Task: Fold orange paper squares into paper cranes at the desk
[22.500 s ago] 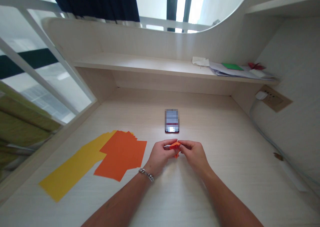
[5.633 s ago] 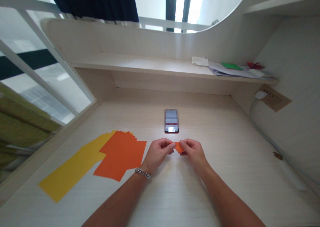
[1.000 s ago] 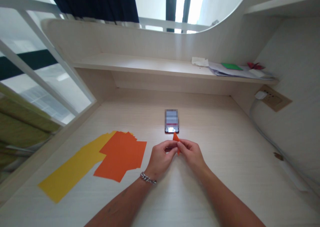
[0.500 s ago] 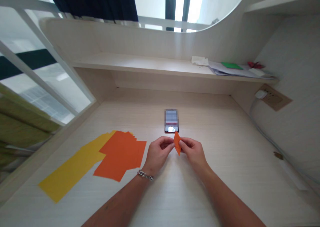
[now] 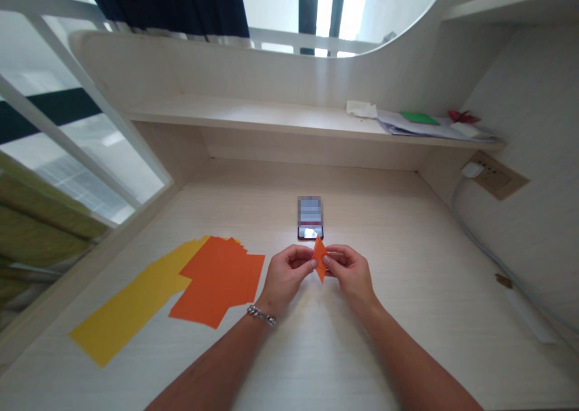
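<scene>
A small folded piece of orange paper (image 5: 319,268), shaped like a narrow diamond, is held upright between my two hands over the desk. My left hand (image 5: 289,273) pinches its left edge between thumb and fingers. On the opposite edge, my right hand (image 5: 350,270) grips it the same way, thumb toward me. Some fingertips are hidden behind the paper. Just beyond the paper lies a phone (image 5: 310,233) with its screen lit. To the left of my left hand, loose orange sheets (image 5: 221,278) overlap yellow sheets (image 5: 122,308).
A shelf (image 5: 253,118) spans the back of the desk, carrying papers (image 5: 407,126), a green sheet (image 5: 420,118) and a red folded paper piece (image 5: 464,117). On the right wall, a plug (image 5: 473,170) sits in a socket plate (image 5: 500,177), its cable (image 5: 474,239) trailing down.
The folded orange paper has turned a little, so its face shows wider. My left thumb now overlaps its left edge. Both hands have barely shifted.
</scene>
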{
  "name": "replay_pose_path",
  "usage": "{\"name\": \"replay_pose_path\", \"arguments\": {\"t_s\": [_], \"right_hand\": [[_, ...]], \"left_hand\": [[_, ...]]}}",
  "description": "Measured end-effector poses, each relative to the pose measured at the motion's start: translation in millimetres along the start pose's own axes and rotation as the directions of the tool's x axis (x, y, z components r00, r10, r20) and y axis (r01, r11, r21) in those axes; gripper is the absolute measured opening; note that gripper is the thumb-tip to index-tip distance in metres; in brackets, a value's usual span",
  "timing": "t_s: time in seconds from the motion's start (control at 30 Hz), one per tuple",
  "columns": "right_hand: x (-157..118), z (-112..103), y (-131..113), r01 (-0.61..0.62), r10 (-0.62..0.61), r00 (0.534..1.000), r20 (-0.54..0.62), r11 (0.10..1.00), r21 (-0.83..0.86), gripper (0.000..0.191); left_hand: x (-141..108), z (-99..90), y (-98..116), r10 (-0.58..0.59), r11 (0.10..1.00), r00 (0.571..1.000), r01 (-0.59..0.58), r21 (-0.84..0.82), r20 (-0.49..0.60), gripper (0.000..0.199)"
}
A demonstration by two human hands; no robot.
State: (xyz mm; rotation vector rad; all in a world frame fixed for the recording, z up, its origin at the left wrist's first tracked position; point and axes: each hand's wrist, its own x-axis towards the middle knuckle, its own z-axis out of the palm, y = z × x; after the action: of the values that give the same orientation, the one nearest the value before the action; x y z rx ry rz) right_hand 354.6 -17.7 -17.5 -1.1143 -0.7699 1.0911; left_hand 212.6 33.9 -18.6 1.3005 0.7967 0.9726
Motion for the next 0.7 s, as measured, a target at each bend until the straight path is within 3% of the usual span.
{"name": "replay_pose_path", "arguments": {"t_s": [0.13, 0.3, 0.5, 0.7], "right_hand": [[-1, -1, -4, -0.021, 0.021, 1.000, -0.013, 1.000, -0.007, 0.024], [-1, -1, -10, -0.136, 0.135, 0.991, 0.021, 0.990, 0.036, 0.028], [2, -5, -2, -0.075, 0.074, 0.997, -0.016, 0.995, -0.061, 0.025], [1, -4, 2, -0.044, 0.045, 0.999, 0.005, 0.994, -0.101, 0.026]], "left_hand": [[0, -1.2, 2, -0.006, 0.998, 1.000, 0.006, 0.067, -0.010, 0.016], [0, -3.6, 7, 0.028, 0.991, 0.999, -0.024, 0.135, -0.026, 0.014], [-1, -2.0, 5, -0.026, 0.999, 0.999, 0.025, 0.020, 0.019, 0.009], [1, 0.4, -2, -0.059, 0.998, 0.998, 0.059, -0.012, 0.007, 0.023]]}}
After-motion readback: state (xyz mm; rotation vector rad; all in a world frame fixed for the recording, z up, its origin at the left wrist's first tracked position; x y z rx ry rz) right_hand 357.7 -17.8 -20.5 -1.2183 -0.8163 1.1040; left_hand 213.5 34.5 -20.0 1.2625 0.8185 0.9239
